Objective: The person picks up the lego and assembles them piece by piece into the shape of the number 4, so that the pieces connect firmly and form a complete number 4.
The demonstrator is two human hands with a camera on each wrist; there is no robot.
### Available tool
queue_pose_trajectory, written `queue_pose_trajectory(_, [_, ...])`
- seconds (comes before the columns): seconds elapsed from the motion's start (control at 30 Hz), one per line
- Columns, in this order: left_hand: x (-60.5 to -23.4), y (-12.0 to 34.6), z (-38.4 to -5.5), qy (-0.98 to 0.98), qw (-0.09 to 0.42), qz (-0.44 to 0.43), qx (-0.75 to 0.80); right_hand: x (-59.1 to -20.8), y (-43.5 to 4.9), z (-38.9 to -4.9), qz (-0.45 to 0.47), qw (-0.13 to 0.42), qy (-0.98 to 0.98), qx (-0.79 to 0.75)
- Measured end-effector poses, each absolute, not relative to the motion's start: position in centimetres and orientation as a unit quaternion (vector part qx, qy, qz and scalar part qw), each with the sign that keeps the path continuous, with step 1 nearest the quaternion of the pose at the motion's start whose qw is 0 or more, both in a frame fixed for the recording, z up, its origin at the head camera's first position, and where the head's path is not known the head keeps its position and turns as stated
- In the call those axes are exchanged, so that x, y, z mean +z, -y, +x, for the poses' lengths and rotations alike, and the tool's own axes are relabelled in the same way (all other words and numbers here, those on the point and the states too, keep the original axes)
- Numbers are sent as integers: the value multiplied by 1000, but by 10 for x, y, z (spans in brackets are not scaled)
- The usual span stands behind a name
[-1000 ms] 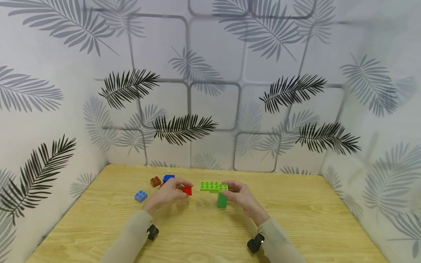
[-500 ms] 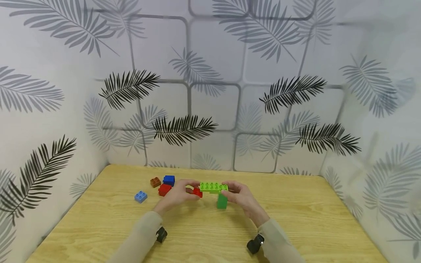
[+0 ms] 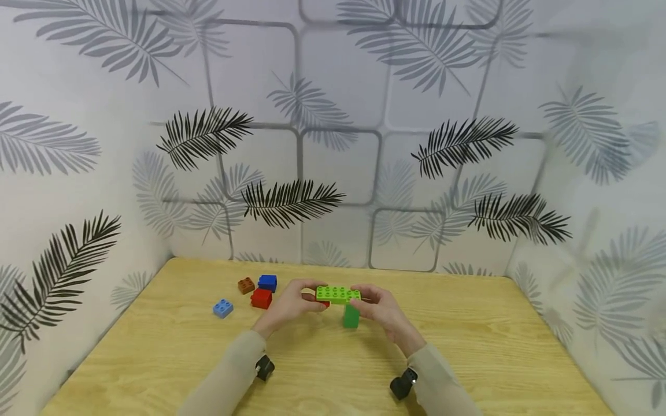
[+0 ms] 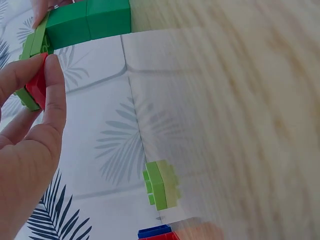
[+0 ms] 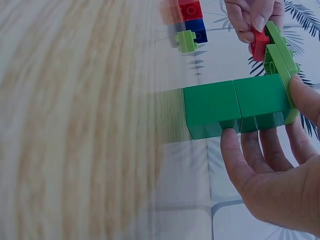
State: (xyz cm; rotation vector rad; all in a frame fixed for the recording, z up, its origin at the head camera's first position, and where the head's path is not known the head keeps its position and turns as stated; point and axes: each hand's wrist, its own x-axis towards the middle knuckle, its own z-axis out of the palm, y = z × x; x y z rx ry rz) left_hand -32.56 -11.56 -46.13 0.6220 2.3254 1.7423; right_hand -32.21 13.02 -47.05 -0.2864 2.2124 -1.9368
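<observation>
Two dark green bricks (image 5: 235,105) are stacked into an upright tower on the table. Across its top lies a long lime green brick (image 3: 335,294), jutting out to the left, with a smaller lime piece (image 5: 272,57) under it. My right hand (image 3: 385,312) holds this build at its right end; in the right wrist view the thumb is on the lime brick and the fingers lie along the green ones. My left hand (image 3: 292,301) pinches a small red brick (image 4: 37,87) between thumb and fingers, right at the underside of the jutting lime end.
Left of my hands on the wooden table (image 3: 322,375) lie a red brick (image 3: 262,299), a dark blue brick (image 3: 267,282), a brown brick (image 3: 246,285) and a light blue brick (image 3: 223,308). The left wrist view shows another lime brick (image 4: 157,185). A leaf-patterned wall (image 3: 338,167) stands behind.
My left hand has carried the small red brick to the right, up beneath the left end of the long lime brick. My right hand has stayed in place on the build.
</observation>
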Motion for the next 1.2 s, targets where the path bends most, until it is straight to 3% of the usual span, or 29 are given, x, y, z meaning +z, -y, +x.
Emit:
queue_pose_trajectory(0.63, [-460,111,-330,-719,113,170,665,-470,-133,-320,-102,94,-751,-646])
queue_pose_trajectory(1.2, [-458,111,-330,-741,95,168,644,-476,-137,-324,-123,93,-746,-648])
